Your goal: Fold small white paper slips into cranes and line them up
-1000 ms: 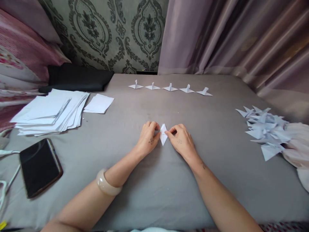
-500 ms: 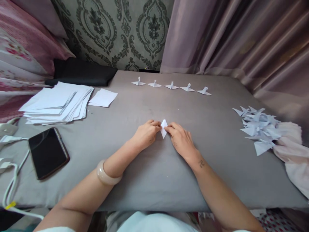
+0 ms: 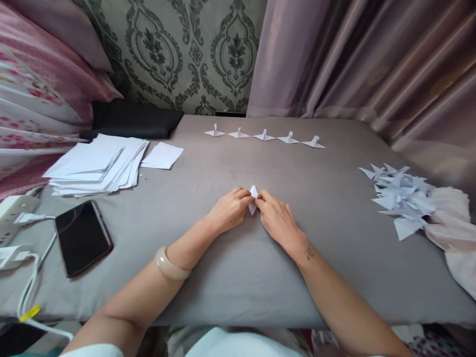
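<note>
A small folded piece of white paper (image 3: 253,208), shaped like a narrow diamond, lies between my hands near the middle of the grey-covered table. My left hand (image 3: 232,208) pinches its left side, the fingers partly covering it. From the other side, my right hand (image 3: 277,214) grips its right edge between thumb and fingers. Beyond my hands, several folded paper cranes (image 3: 264,135) stand in a row with their wings spread. Exactly which fold lies under my fingertips is hidden.
At the left are a stack of white paper sheets (image 3: 96,166), a smaller paper pile (image 3: 163,155), a phone (image 3: 84,238) and a power strip (image 3: 15,210) with cables. A heap of folded paper pieces (image 3: 401,193) lies at the right beside a pale cloth (image 3: 451,218).
My fingers have closed further over the paper, and less of it shows, looking narrower. The left hand has moved slightly right. The view has shifted a little.
</note>
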{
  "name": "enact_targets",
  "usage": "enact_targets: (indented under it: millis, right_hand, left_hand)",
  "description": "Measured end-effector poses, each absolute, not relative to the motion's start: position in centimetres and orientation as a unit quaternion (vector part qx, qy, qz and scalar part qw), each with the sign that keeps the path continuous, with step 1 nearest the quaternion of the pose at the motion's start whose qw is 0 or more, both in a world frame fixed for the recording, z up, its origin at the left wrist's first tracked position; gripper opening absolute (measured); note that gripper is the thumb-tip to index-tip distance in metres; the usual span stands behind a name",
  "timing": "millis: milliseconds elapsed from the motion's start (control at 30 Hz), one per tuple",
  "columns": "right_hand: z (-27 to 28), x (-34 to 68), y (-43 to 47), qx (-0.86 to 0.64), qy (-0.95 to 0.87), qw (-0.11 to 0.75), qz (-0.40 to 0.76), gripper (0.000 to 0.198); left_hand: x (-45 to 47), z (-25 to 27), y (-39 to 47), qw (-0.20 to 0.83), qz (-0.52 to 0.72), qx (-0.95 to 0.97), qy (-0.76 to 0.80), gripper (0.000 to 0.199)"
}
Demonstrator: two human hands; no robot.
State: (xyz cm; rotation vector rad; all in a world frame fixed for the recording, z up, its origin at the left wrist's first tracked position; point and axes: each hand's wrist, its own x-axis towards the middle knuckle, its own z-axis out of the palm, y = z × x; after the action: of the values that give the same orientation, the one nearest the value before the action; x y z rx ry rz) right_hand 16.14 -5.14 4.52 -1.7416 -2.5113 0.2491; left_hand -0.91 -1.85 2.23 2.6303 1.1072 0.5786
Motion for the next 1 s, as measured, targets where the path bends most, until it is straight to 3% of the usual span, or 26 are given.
enact_targets:
  millis: [533, 1000]
  right_hand:
    - [4.8, 18.1, -4.9, -0.601, -0.784, 0.073, 0.134, 0.036]
    - [2.4, 18.0, -3.0, -0.633, -0.672, 0.262, 0.282, 0.030]
  left_hand:
    - [0.2, 2.6, -2.8, 0.098, 0.157, 0.893, 0.410, 0.030]
    - [1.4, 1.6, -2.3, 0.041, 0.182, 0.865, 0.465, 0.032]
